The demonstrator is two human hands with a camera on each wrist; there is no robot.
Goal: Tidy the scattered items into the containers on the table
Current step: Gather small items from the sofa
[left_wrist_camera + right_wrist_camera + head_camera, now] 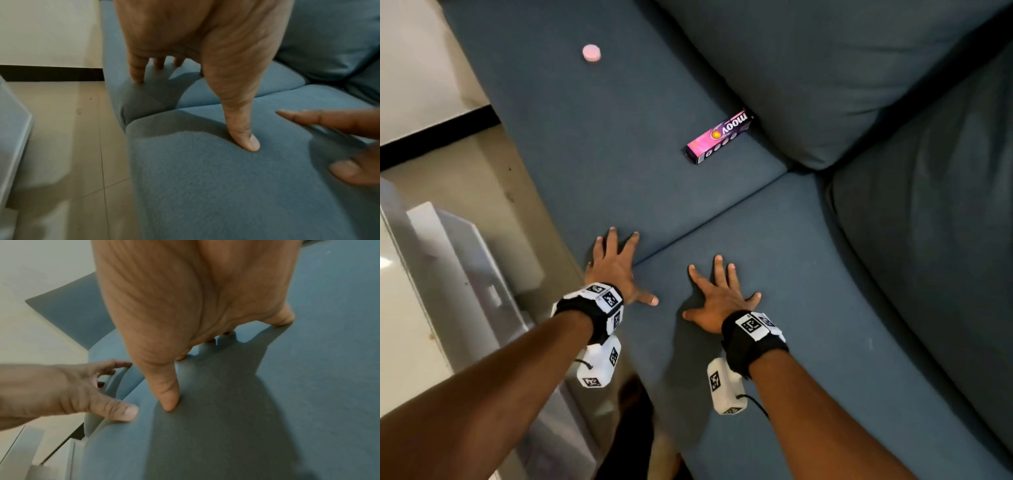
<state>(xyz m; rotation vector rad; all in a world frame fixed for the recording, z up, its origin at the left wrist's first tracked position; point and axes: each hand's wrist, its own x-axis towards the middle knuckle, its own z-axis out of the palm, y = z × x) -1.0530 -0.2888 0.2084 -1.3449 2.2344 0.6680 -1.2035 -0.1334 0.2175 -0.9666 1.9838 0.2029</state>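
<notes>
A pink box point(718, 137) printed "moov" lies on the blue sofa seat point(599, 144), close to the back cushion. Farther off, a small round pink item point(591, 53) sits alone on the same seat. Both my hands lie flat on the seat's front edge with fingers spread. My left hand point(616, 263) presses the far seat cushion by the seam; its thumb point(246, 139) touches the near cushion. My right hand point(719, 294) rests on the near cushion point(308, 369). Neither holds anything. No container shows in any view.
Two large blue back cushions point(808, 78) fill the right side. A seam point(722, 219) divides the two seat cushions. Left of the sofa lies a beige tiled floor point(493, 178) and a pale glossy piece of furniture point(458, 260).
</notes>
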